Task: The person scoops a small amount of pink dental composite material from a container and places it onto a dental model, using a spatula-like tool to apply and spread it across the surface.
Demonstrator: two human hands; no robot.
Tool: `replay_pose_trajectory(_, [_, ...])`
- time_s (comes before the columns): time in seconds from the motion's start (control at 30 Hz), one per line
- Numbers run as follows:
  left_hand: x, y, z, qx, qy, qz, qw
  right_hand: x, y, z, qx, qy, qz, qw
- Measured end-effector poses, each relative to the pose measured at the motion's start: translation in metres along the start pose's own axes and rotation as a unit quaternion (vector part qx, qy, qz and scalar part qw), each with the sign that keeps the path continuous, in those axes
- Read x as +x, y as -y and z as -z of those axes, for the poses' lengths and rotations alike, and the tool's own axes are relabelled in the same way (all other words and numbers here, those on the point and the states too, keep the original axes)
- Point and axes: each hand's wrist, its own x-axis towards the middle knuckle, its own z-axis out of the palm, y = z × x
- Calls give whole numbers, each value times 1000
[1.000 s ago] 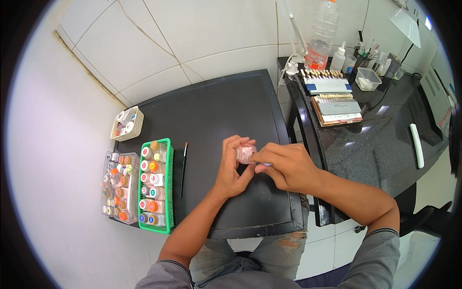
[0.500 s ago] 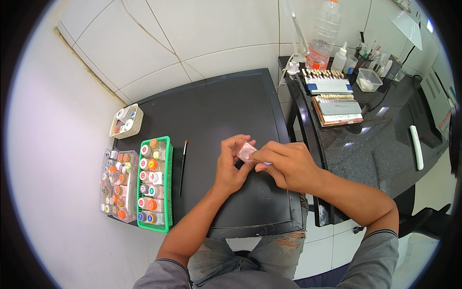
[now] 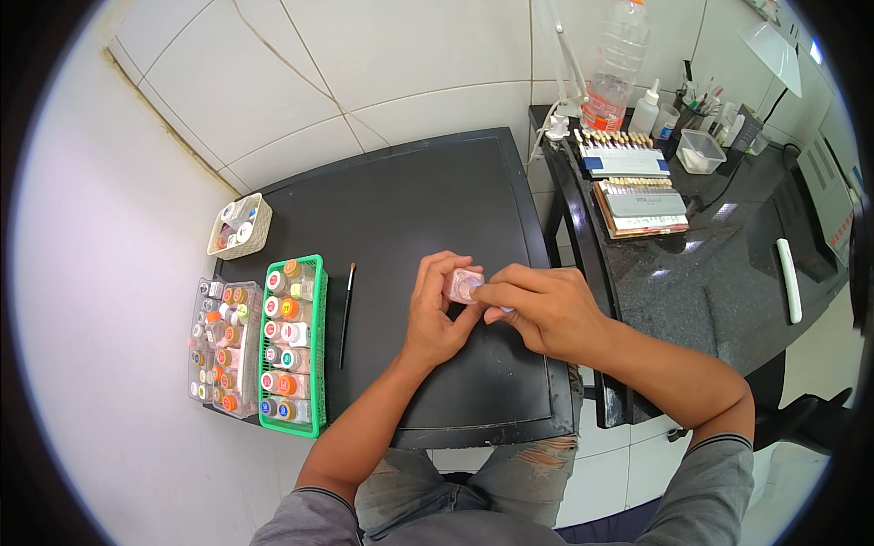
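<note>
My left hand [image 3: 437,314] is closed around a small clear squarish jar [image 3: 462,284] with pinkish contents, held above the black table. The fingers of my right hand [image 3: 542,309] press together at the jar's right side. A pale bluish bit shows at the fingertips and below the thumb; too little of it is visible to tell its kind. To the left of my hands, a thin black-handled brush [image 3: 348,314] with a reddish-brown tip lies on the table.
A green basket [image 3: 321,364] of capped bottles stands at the left, beside a clear box [image 3: 250,364] of smaller ones. Behind them is a cream basket [image 3: 264,227]. The right-hand counter [image 3: 710,300] carries tooth shade guides [image 3: 628,164], a large plastic bottle [image 3: 619,64] and a white stick-like object [image 3: 788,282].
The jar has turned slightly in my left hand, and my right fingertips have shifted a little against it. The things on the table stay in place.
</note>
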Motion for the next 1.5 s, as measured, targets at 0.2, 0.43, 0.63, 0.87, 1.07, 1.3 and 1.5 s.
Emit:
replay_pose_trajectory(0.2, [-1,-3,-2,19,20,16,999,-1,0,0,12,-23,-23,999])
replay_pose_trajectory(0.43, [-3,-2,-1,6,5,38,999,-3,1,-2,12,-33,1,999])
replay_pose_trajectory(0.63, [-5,-3,2,46,4,52,998,-1,3,1,16,-22,6,1000])
replay_pose_trajectory(0.87, [-6,-1,3,-30,20,49,998,-2,1,-4,9,-22,6,1000])
replay_pose_trajectory(1.07, [0,-7,3,22,1,7,1000,-3,1,-1,-9,-3,9,1000])
replay_pose_trajectory(1.3, [2,-12,0,19,-22,27,999,1,2,4,9,-46,29,998])
replay_pose_trajectory(1.5, [-4,0,3,-28,8,66,997,-2,0,-1,-18,-19,13,1000])
